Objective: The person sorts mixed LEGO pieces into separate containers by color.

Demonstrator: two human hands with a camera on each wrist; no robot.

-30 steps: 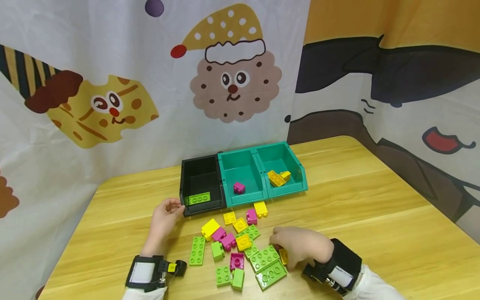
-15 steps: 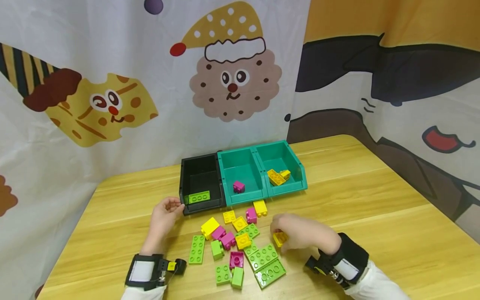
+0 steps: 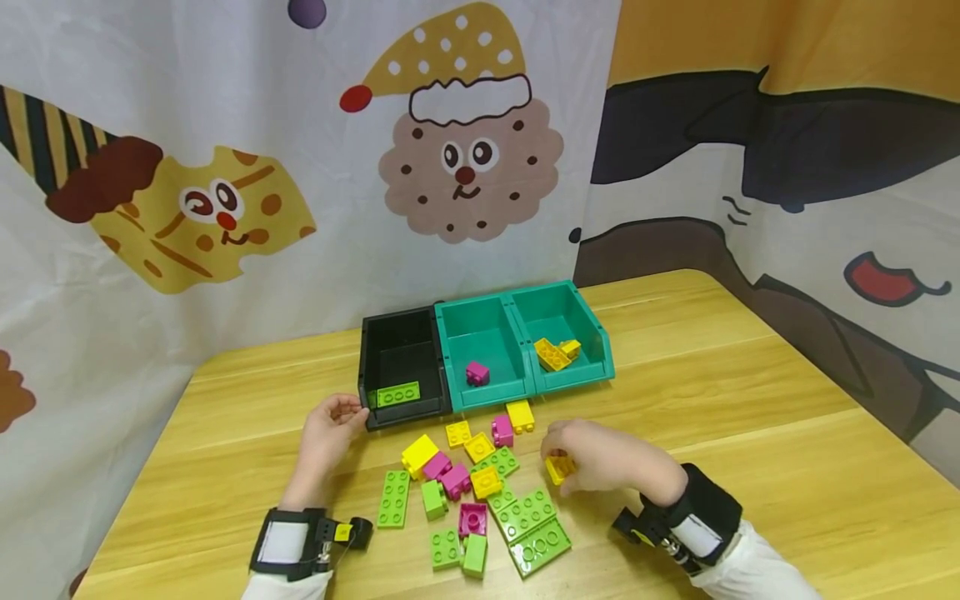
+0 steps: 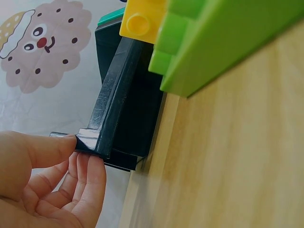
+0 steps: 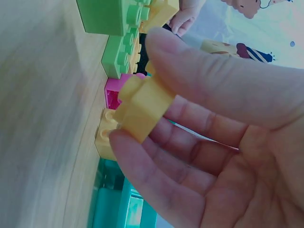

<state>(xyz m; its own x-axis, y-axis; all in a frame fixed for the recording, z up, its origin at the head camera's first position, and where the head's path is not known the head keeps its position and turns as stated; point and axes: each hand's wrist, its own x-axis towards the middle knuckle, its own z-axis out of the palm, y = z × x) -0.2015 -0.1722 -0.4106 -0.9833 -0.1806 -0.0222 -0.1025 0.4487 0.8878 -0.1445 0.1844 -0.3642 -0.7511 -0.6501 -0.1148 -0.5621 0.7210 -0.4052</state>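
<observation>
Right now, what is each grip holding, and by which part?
The right grip pinches a yellow brick by two opposite sides; the left grip pinches the black bin by its near left corner.

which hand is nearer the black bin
Left: the left hand grips the near left corner of the black bin; the right hand is off to its right, holding a yellow block.

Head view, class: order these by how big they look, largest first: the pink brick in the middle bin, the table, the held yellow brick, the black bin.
1. Table
2. Black bin
3. Yellow brick and pink brick: unsure, as the right hand partly covers the yellow one.
</observation>
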